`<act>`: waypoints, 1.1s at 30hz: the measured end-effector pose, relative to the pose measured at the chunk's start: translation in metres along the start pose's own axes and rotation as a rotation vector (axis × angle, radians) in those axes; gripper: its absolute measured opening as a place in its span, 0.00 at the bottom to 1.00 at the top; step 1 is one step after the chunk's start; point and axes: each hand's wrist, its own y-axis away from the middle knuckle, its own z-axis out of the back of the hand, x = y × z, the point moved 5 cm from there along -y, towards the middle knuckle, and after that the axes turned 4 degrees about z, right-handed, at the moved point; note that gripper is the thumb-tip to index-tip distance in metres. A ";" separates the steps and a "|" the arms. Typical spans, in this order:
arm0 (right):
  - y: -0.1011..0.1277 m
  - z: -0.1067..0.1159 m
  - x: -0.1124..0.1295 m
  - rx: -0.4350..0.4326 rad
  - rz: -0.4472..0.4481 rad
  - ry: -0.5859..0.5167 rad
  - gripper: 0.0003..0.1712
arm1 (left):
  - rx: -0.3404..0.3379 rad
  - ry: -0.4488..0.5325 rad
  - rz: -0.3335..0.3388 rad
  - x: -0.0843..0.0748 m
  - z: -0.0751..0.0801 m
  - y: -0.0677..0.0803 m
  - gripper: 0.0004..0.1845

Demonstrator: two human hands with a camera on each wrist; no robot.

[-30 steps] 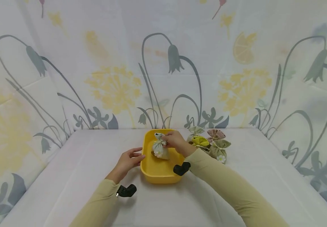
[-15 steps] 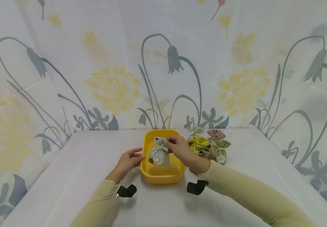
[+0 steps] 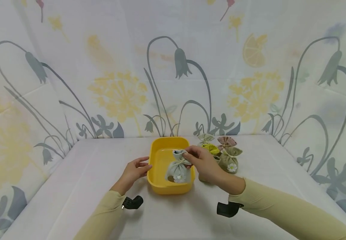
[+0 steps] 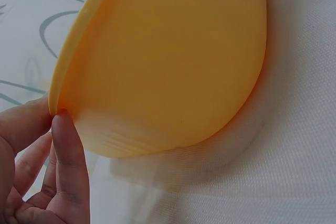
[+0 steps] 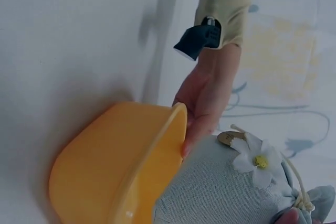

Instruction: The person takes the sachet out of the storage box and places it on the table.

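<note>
Right hand (image 3: pixel 204 164) pinching tied neck of grey-blue pouch (image 3: pixel 178 170), held just inside yellow tub (image 3: pixel 157 156), near its right wall, not yet released; left hand (image 3: pixel 134 171) with straight fingers against tub's left rim; other pouches (image 3: pixel 225 154) waiting beside tub on table.

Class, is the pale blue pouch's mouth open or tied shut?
Tied shut: a cord cinches the pale blue pouch at its neck, where the right hand pinches it.

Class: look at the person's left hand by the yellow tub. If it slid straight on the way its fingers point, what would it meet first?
The left hand points right; its fingertips already touch the yellow tub at its left wall.
</note>
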 end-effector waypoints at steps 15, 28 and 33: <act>0.044 0.050 -0.011 -0.120 -0.081 0.133 0.12 | -0.002 -0.005 0.008 0.001 0.000 -0.001 0.25; 0.069 0.099 -0.034 -0.233 -0.126 0.147 0.17 | 0.000 0.009 0.001 0.000 0.000 0.000 0.25; 0.069 0.112 -0.045 -0.257 -0.123 0.127 0.15 | -0.002 0.004 0.009 -0.001 0.000 0.000 0.25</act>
